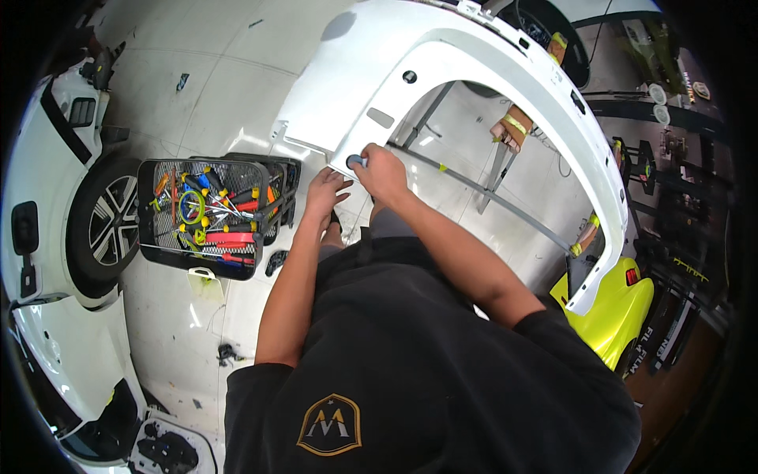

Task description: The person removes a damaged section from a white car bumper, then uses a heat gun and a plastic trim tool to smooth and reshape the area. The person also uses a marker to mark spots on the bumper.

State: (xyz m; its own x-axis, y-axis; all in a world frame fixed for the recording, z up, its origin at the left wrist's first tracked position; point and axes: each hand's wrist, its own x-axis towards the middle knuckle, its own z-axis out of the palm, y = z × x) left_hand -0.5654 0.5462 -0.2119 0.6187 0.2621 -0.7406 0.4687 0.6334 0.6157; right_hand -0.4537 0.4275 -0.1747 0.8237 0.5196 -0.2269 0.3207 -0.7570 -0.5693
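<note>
A white car fender (466,46) with a large wheel arch lies before me on a metal stand (466,180). At its near left corner, my right hand (384,174) is closed around a small grey-blue rounded piece (361,161), pressed against the panel. What kind of piece it is cannot be made out, as the fingers cover part of it. Just left of it and lower, my left hand (324,193) is at the fender's near edge, its fingers apart and slightly bent. I see nothing held in it.
To the left stands a black mesh tool cart (197,268) full of pliers and screwdrivers. Beyond it is a white car with a wheel (110,225). Padded stand arms (513,129) rise inside the arch. A yellow-green body part (612,308) and dark shelving are at right.
</note>
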